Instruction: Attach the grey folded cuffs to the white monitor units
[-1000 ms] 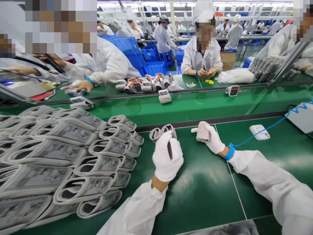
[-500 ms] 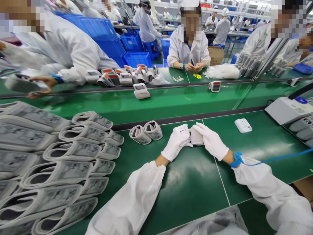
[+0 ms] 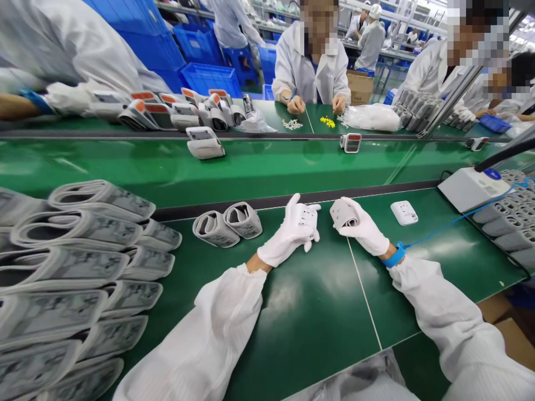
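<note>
My left hand (image 3: 290, 231), in a white glove, is turned palm up with a small white plastic casing (image 3: 308, 215) held in its fingers. Dark slots mark the casing's upper face. To its right, my gloved right hand (image 3: 364, 225) grips a rolled grey cuff (image 3: 344, 214) from the side, so part of the roll is hidden. A gap separates the cuff from the casing. Two rolled cuffs (image 3: 228, 224) stand side by side left of my left hand. Another white casing (image 3: 404, 213) lies on the green table (image 3: 309, 312), right of my right hand.
Stacked grey cuffs (image 3: 75, 262) fill the table's left side. A green conveyor (image 3: 267, 167) carrying monitors (image 3: 204, 143) runs beyond a dark rail. A grey-white box (image 3: 474, 186) and more cuffs stand at right. A blue cord (image 3: 455, 220) runs from my right wristband. Co-workers sit across.
My hands have moved apart, separating the cuff from the casing; the cuff's rolled end now shows. The camera view has shifted. The facing co-worker's hands are now apart.
</note>
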Motion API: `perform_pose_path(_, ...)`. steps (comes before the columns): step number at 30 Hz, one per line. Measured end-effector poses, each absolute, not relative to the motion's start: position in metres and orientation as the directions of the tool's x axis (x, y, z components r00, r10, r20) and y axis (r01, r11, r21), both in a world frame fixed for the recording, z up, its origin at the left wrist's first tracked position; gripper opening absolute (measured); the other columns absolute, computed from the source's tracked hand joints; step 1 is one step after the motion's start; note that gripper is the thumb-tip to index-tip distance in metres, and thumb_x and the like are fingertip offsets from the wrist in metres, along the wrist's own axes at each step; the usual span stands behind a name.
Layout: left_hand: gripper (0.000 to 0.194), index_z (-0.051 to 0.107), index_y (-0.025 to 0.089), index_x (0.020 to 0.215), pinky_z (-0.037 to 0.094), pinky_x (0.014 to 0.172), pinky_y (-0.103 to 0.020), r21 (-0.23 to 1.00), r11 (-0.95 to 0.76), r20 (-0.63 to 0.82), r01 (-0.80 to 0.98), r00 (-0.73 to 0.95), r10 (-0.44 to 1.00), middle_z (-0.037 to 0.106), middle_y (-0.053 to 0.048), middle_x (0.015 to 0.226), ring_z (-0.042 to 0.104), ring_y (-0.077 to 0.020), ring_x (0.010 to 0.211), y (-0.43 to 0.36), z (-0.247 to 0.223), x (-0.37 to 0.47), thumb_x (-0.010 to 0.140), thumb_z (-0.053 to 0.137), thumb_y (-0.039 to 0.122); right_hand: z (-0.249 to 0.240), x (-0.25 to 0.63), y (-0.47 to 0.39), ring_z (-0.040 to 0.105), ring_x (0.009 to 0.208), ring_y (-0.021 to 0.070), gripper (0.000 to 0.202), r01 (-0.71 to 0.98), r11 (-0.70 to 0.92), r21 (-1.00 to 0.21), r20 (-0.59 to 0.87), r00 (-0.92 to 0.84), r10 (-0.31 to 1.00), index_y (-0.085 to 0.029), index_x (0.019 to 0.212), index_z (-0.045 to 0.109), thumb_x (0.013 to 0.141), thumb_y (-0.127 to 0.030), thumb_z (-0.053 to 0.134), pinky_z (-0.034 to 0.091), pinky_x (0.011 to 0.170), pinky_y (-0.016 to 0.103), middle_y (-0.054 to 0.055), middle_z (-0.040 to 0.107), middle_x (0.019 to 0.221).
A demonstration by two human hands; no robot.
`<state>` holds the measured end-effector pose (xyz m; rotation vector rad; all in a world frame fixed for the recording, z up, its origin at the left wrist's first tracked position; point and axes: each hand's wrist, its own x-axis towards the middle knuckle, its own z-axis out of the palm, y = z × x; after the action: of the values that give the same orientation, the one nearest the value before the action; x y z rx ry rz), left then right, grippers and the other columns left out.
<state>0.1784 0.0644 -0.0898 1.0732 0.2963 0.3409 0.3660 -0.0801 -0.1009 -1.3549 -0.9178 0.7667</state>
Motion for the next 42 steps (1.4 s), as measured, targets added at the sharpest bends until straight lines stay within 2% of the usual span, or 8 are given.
perform_pose_path(5,0.099,0.011,0.03,0.161,0.033,0.038,-0.022,0.877,0.48,-0.127,0.001,0.965,0.231,0.07,-0.01,0.105,0.047,-0.0069,0.041,0.067,-0.089,0.169,0.087,0.063,0.072,-0.099,0.349,-0.086,0.056,0.134,0.0331,0.097,0.182,0.105,-0.978,0.174,0.421,0.89,-0.023,0.144,0.045,0.063,-0.042,0.094,0.05,0.111,0.051,0.015,0.053,0.149)
perform_pose_path(7,0.104,0.027,0.02,0.156,0.027,0.038,-0.022,0.917,0.399,-0.075,0.013,0.987,0.142,0.064,0.001,0.07,0.037,-0.0063,0.035,0.068,-0.093,0.17,0.081,0.053,0.087,-0.098,0.338,-0.087,0.056,0.134,0.0326,0.088,0.345,0.096,-0.934,0.239,0.4,0.885,-0.022,0.139,0.05,0.064,-0.04,0.092,0.048,0.114,0.049,0.014,0.056,0.145)
perform_pose_path(10,0.105,0.046,0.013,0.143,0.026,0.039,-0.023,0.968,0.251,-0.023,0.008,0.998,0.056,0.051,0.005,0.049,0.035,-0.0085,0.032,0.067,-0.096,0.171,0.078,0.036,0.095,-0.096,0.327,-0.088,0.06,0.13,0.0311,0.079,0.506,0.085,-0.858,0.305,0.369,0.878,-0.021,0.134,0.052,0.066,-0.036,0.089,0.05,0.112,0.047,0.013,0.06,0.139)
perform_pose_path(15,0.1,0.06,0.014,0.119,0.032,0.043,-0.025,0.986,0.158,-0.069,0.049,0.99,0.123,0.052,0.002,0.046,0.038,-0.0102,0.032,0.061,-0.095,0.168,0.084,0.007,0.091,-0.098,0.323,-0.089,0.065,0.122,0.0291,0.074,0.639,0.061,-0.766,0.362,0.351,0.863,-0.022,0.135,0.054,0.071,-0.038,0.087,0.054,0.107,0.043,0.011,0.064,0.133)
perform_pose_path(33,0.099,0.064,0.014,0.112,0.033,0.04,-0.023,0.979,0.112,-0.196,0.172,0.946,0.26,0.049,0.003,0.046,0.036,-0.0099,0.034,0.05,-0.093,0.167,0.083,0.012,0.093,-0.095,0.316,-0.092,0.064,0.127,0.0299,0.068,0.815,0.048,-0.577,0.454,0.272,0.848,-0.023,0.14,0.058,0.078,-0.035,0.082,0.053,0.112,0.043,0.011,0.064,0.138)
perform_pose_path(36,0.099,0.052,0.013,0.138,0.035,0.041,-0.023,0.98,0.097,-0.195,0.173,0.931,0.309,0.049,0.005,0.052,0.041,-0.0124,0.04,0.046,-0.086,0.166,0.086,0.021,0.091,-0.094,0.31,-0.093,0.063,0.129,0.0297,0.064,0.836,0.011,-0.549,0.447,0.282,0.849,-0.024,0.143,0.057,0.081,-0.029,0.075,0.055,0.11,0.042,0.011,0.063,0.139)
perform_pose_path(39,0.098,0.023,0.015,0.161,0.041,0.046,-0.025,0.976,-0.009,-0.201,0.219,0.91,0.362,0.06,0.002,0.065,0.052,-0.0152,0.048,0.043,-0.086,0.167,0.091,0.037,0.082,-0.099,0.306,-0.093,0.064,0.126,0.0295,0.063,0.843,-0.012,-0.538,0.474,0.315,0.822,-0.024,0.143,0.056,0.082,-0.026,0.071,0.056,0.105,0.04,0.012,0.062,0.136)
perform_pose_path(42,0.112,0.007,0.02,0.167,0.055,0.064,-0.032,0.947,-0.203,-0.149,0.249,0.899,0.411,0.073,-0.012,0.108,0.071,-0.0238,0.076,0.04,-0.089,0.168,0.084,0.07,0.063,-0.105,0.307,-0.092,0.064,0.125,0.0306,0.063,0.832,-0.027,-0.555,0.493,0.355,0.794,-0.023,0.143,0.057,0.081,-0.026,0.071,0.057,0.104,0.04,0.013,0.061,0.136)
